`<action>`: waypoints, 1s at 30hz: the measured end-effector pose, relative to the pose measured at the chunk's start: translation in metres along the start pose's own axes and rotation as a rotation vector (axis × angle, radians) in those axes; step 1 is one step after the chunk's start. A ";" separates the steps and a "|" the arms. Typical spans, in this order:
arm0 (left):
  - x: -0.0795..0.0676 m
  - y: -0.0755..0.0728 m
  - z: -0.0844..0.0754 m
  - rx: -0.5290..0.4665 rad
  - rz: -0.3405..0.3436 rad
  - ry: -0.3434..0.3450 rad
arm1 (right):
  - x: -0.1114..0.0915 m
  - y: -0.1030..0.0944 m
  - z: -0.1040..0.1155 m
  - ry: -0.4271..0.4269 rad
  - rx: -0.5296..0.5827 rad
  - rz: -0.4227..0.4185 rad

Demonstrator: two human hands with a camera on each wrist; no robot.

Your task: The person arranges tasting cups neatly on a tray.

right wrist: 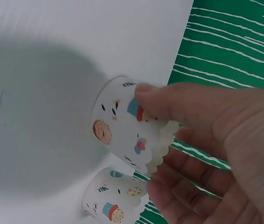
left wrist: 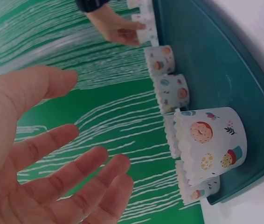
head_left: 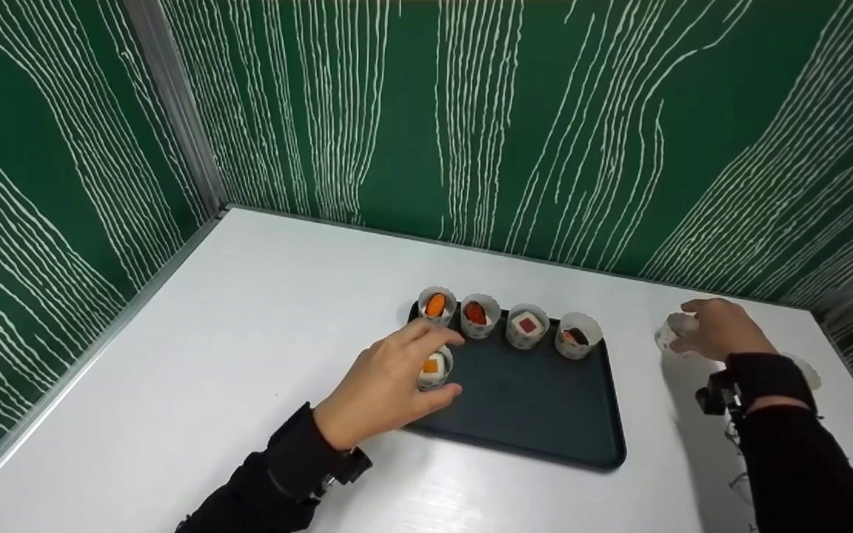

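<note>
White paper cups printed with doughnuts and cupcakes are the things being handled, each one meant to sit on the dark tray with a small piece of sushi-like toy food inside. Four filled cups stand in a row along the tray's far edge, and a fifth filled cup sits alone nearer the front left corner, starting what looks like a second row.

The left hand hovers at that fifth cup; in the left wrist view its fingers are spread and relaxed, apart from the cup, so the grip is released and the cup appears to be just placed or about to be nudged. Whether a fingertip brushes the rim in the head view, I cannot tell.

The right hand is well off the tray, on the white surface to the right. Its thumb and fingers pinch the scalloped rim of an empty cup, which is tilted on its side; a second empty cup lies just beside it.

Judging from this, the step in hand is fetching the next empty cup for the second row. The next move would call for carrying that cup over to the tray, setting it upright beside the fifth cup, and keeping the pinch light so the thin paper wall does not crush
</note>
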State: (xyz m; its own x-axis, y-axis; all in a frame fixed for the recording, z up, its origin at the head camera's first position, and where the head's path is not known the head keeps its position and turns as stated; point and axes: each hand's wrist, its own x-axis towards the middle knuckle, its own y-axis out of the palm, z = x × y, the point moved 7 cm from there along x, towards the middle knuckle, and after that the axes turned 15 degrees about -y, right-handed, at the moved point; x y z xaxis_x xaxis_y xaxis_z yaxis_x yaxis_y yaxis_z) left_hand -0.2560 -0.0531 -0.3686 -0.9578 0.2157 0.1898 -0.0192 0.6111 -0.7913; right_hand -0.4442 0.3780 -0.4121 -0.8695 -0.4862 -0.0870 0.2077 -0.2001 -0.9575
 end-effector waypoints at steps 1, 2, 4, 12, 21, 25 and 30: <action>0.000 0.000 0.000 0.000 0.000 0.004 | -0.001 0.000 0.001 0.004 0.005 0.001; 0.000 0.000 -0.001 -0.001 0.001 0.006 | -0.002 0.001 0.002 0.007 0.012 0.001; 0.000 0.000 -0.001 0.000 0.002 0.009 | -0.004 0.002 0.005 0.007 0.020 0.002; -0.001 0.001 0.000 -0.011 0.016 -0.004 | -0.010 0.012 0.013 0.004 0.073 0.035; 0.000 0.004 0.002 0.002 0.032 -0.007 | -0.017 0.027 0.020 0.002 0.138 0.009; 0.001 0.006 0.002 0.004 0.034 -0.008 | -0.025 0.029 0.024 -0.006 0.156 -0.030; 0.003 0.008 0.003 0.014 0.038 -0.003 | -0.037 0.028 0.028 -0.010 0.176 -0.091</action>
State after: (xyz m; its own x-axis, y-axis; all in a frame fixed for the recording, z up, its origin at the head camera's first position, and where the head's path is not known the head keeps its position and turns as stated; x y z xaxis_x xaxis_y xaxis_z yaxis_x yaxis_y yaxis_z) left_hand -0.2596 -0.0493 -0.3762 -0.9588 0.2361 0.1579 0.0131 0.5922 -0.8057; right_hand -0.3932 0.3665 -0.4281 -0.8838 -0.4678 0.0014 0.2045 -0.3891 -0.8982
